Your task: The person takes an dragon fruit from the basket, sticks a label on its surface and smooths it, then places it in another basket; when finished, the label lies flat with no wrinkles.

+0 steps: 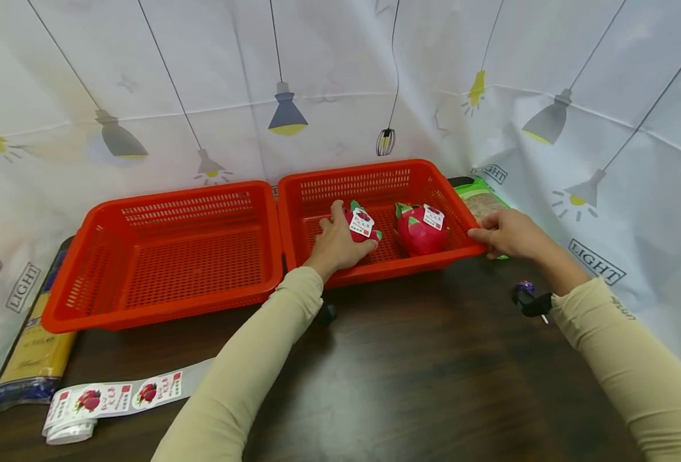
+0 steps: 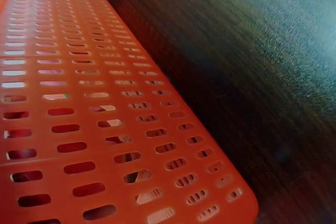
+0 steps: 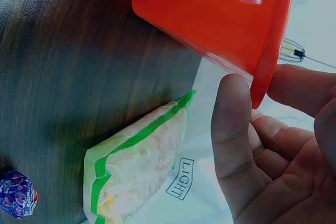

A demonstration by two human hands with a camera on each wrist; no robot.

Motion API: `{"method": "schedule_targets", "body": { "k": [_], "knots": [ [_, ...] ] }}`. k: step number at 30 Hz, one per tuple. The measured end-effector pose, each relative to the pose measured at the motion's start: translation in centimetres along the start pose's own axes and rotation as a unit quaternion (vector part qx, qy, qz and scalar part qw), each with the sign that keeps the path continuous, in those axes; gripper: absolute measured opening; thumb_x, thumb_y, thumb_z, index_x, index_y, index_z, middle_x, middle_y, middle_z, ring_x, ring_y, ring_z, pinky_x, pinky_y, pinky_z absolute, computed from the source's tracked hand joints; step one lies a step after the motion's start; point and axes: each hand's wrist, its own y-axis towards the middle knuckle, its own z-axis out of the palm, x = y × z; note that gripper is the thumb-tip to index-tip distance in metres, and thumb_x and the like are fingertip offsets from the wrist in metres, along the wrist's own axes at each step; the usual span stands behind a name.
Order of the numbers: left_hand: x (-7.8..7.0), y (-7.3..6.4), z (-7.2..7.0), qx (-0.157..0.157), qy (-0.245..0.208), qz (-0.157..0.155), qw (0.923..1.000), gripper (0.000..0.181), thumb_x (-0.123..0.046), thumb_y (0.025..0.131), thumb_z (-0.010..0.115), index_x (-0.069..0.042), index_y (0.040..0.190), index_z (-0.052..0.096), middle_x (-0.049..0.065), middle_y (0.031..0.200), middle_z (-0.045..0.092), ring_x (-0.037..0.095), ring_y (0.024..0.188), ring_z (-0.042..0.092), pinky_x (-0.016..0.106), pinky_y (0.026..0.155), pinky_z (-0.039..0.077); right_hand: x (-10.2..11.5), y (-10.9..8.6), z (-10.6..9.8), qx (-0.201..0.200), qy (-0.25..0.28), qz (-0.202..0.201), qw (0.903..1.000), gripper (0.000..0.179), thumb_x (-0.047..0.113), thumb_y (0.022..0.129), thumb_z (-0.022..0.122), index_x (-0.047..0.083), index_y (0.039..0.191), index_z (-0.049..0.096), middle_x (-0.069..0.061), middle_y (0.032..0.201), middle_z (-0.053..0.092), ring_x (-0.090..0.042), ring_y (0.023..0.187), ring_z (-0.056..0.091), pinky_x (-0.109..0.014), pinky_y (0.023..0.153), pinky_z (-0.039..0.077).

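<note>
Two pink dragon fruits with green tips and white labels lie in the right-hand red plastic basket (image 1: pixel 375 268). Over the left dragon fruit (image 1: pixel 362 223) my left hand (image 1: pixel 336 242) reaches in, its fingers and thumb around the fruit. The right dragon fruit (image 1: pixel 421 232) sits apart from it, near the basket's right end. At that end my right hand (image 1: pixel 510 234) pinches the basket's rim (image 3: pixel 270 51) between thumb and fingers, as the right wrist view shows. In the left wrist view the slotted basket wall (image 2: pixel 79 103) hides most of the left hand.
Another red basket (image 1: pixel 196 262) adjoins on the left, with nothing in it. A label roll (image 1: pixel 71 431) trails its strip along the dark table (image 1: pixel 409 372). A yellow packet (image 1: pixel 40 340) lies far left. To the right are a green-edged bag (image 3: pixel 139 161) and a purple-wrapped lollipop (image 3: pixel 17 195).
</note>
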Motion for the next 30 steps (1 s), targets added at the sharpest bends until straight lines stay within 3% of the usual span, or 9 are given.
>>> {"method": "schedule_targets", "body": {
  "k": [9, 18, 23, 27, 30],
  "knots": [
    [0.2, 0.0, 0.0, 0.015, 0.021, 0.009, 0.9996, 0.094, -0.042, 0.085, 0.079, -0.02, 0.153, 0.018, 0.021, 0.138, 0.041, 0.044, 0.12, 0.054, 0.054, 0.105, 0.05, 0.3, 0.4, 0.2, 0.003, 0.002, -0.009, 1.0, 0.043, 0.03, 0.101, 0.063, -0.01, 0.116, 0.062, -0.014, 0.085, 0.069, -0.015, 0.062, 0.067, -0.029, 0.062, 0.058],
    [0.1, -0.1, 0.5, 0.021, 0.036, -0.019, 0.999, 0.096, -0.042, 0.084, 0.082, -0.023, 0.152, 0.017, 0.019, 0.143, 0.04, 0.042, 0.123, 0.053, 0.054, 0.107, 0.048, 0.3, 0.9, 0.2, 0.013, -0.023, -0.015, 0.9995, 0.044, 0.031, 0.101, 0.062, -0.01, 0.116, 0.062, -0.016, 0.085, 0.069, -0.016, 0.063, 0.066, -0.031, 0.064, 0.058],
    [0.1, 0.0, 0.9, 0.024, 0.051, -0.029, 0.998, 0.099, -0.042, 0.082, 0.083, -0.024, 0.155, 0.017, 0.019, 0.144, 0.043, 0.042, 0.124, 0.054, 0.055, 0.108, 0.047, -0.3, 0.9, 0.4, 0.01, -0.053, -0.035, 0.9979, 0.048, 0.034, 0.102, 0.061, -0.009, 0.122, 0.061, -0.012, 0.08, 0.068, -0.018, 0.063, 0.062, -0.032, 0.061, 0.056],
    [0.1, 0.0, 1.5, 0.031, 0.07, -0.028, 0.9967, 0.101, -0.041, 0.082, 0.084, -0.023, 0.156, 0.018, 0.018, 0.143, 0.046, 0.041, 0.124, 0.055, 0.054, 0.108, 0.047, -1.2, 0.3, 1.0, -0.014, -0.1, -0.057, 0.9932, 0.045, 0.034, 0.102, 0.06, -0.008, 0.12, 0.065, -0.008, 0.076, 0.067, -0.019, 0.064, 0.057, -0.032, 0.059, 0.048],
    [0.1, 0.0, 1.6, 0.042, 0.083, -0.015, 0.9956, 0.1, -0.044, 0.082, 0.082, -0.021, 0.157, 0.02, 0.017, 0.141, 0.048, 0.039, 0.124, 0.055, 0.053, 0.107, 0.047, -1.4, -0.2, 1.0, -0.038, -0.131, -0.059, 0.9889, 0.044, 0.032, 0.102, 0.059, -0.008, 0.118, 0.065, -0.016, 0.084, 0.07, -0.023, 0.069, 0.06, -0.033, 0.059, 0.048]
  ]
}}
